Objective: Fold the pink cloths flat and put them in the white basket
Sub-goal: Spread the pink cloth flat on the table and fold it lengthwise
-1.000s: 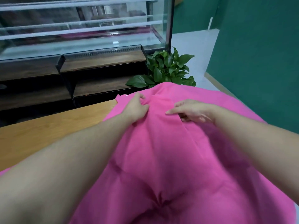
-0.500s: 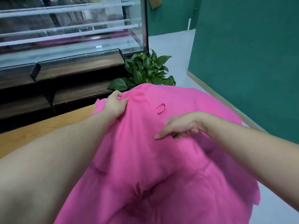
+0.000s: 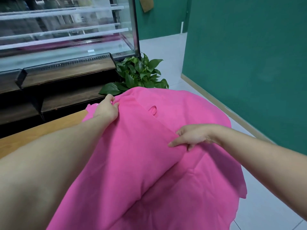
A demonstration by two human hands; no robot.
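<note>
Pink cloth [image 3: 149, 171], large soft fabric sheet, fills near foreground, draped over right end of light wooden table [image 3: 33, 135], right edge hanging past table toward pale tiled floor [image 3: 265, 205]. Right hand [image 3: 191, 136] on cloth mid-right, fingers curled, pinching raised fold, index finger pointing left. Left hand [image 3: 106, 107] at cloth's far left corner, fingers closed on edge. Small fabric loop [image 3: 152, 109] on cloth between hands. Beyond cloth: green leafy plant [image 3: 137, 75], glass display case [image 3: 66, 34], green wall [image 3: 249, 63].

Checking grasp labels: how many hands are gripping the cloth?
2. Left hand pinches the cloth at its far edge by the table; right hand pinches a fold mid-cloth.
</note>
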